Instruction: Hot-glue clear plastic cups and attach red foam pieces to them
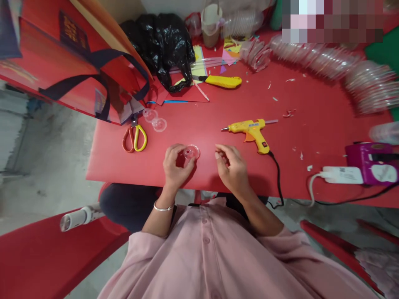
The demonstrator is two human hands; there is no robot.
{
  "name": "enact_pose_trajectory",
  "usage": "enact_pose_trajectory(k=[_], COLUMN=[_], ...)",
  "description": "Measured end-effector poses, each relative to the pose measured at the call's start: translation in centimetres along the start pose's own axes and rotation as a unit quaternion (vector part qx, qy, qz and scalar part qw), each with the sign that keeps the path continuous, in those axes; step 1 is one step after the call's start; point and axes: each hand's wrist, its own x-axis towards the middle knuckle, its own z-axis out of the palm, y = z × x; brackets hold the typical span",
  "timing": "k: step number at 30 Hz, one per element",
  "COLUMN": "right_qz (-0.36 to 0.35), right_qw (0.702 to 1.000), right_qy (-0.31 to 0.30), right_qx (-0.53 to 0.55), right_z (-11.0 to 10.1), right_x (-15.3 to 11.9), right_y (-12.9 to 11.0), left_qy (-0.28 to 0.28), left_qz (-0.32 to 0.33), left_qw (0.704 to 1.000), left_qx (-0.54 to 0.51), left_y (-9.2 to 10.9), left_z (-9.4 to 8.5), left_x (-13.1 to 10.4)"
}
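Observation:
Near the front edge of the red table (pixel 193 124), my left hand (pixel 177 166) holds a clear round plastic piece (pixel 191 153) between thumb and fingers. A small hole shows in the piece. My right hand (pixel 231 168) is to its right, apart from it, with thumb and fingers curled toward each other; whatever lies between the fingertips is too small to make out. A yellow glue gun (pixel 254 133) lies beyond my right hand, its nozzle pointing left. Left of my left hand are scissors (pixel 135 139) with red and yellow handles, beside more clear plastic pieces (pixel 158 124).
A red bag (pixel 77 62) stands at the left, next to a black plastic bag (pixel 162 45). A yellow cutter (pixel 222 81) lies farther back. Stacked clear lids (pixel 314 58) line the back right. A white adapter (pixel 343 175) and a purple box (pixel 372 162) sit at the right.

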Motion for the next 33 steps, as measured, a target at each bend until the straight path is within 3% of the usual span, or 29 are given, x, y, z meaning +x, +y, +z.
enact_pose_trajectory(k=[4, 17, 33], right_qz=[-0.009, -0.038, -0.045], right_qw=[1.0, 0.998, 0.997], right_qy=[-0.008, -0.039, -0.037], right_qx=[-0.01, -0.038, -0.049], right_z=[1.0, 1.07, 1.04], right_x=[0.15, 0.0, 0.03], right_y=[0.38, 0.66, 0.53], left_qy=[-0.005, -0.025, -0.034], left_qz=[-0.005, 0.037, 0.036], left_qw=[1.0, 0.996, 0.996], left_qx=[0.004, 0.078, 0.074], left_y=[0.16, 0.0, 0.17], left_z=[0.0, 0.18, 0.23], left_x=[0.06, 0.13, 0.17])
